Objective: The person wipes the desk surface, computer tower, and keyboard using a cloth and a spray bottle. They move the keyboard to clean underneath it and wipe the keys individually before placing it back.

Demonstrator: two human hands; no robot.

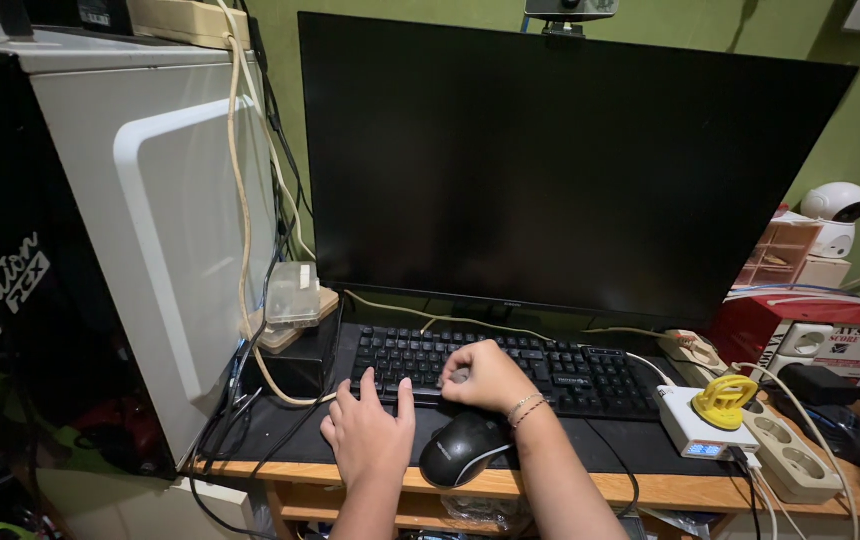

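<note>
The flat black plastic keyboard point(505, 368) lies on the desk mat beneath both hands. The left hand point(370, 435) rests with fingers spread at its near edge; the right hand point(488, 377) curls over a small grey object, probably a keycap (I cannot tell). The board looks light and stiff, best gripped by its side edges, outboard of the fingers.

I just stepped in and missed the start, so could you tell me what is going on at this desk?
A person sits at a desk with both hands on a black keyboard. The left hand lies flat on its near left edge. The right hand is curled over the middle keys, fingertips on a key. A black mouse lies untouched between the wrists. The monitor behind is dark.
</note>
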